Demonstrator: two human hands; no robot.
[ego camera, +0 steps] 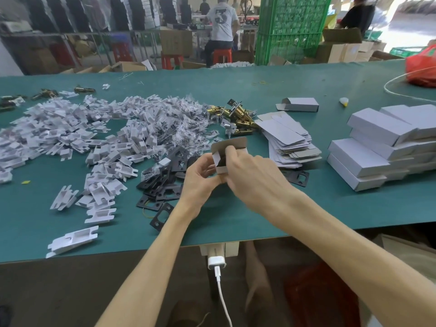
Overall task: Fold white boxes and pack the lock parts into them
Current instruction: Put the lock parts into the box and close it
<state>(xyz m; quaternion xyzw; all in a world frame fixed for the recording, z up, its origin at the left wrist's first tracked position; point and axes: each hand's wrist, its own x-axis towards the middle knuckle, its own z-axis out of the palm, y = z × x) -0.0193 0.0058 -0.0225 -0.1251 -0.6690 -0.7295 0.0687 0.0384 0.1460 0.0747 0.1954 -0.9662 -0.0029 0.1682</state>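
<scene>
Table (pixel 132 232) edge sits near the wrists, with bare mat in front of the fingers. Left hand (pixel 200 172) and right hand (pixel 251 177) both pinch the half-folded white box (pixel 220 161), flap up. Its inside is dark, contents unreadable. Black strike plates (pixel 162 185) lie left of the fingers, flat box blanks (pixel 287 142) right, brass latches (pixel 238 114) beyond.

Bright, even daylight from the upper right; edges bend, background blurs.
</scene>
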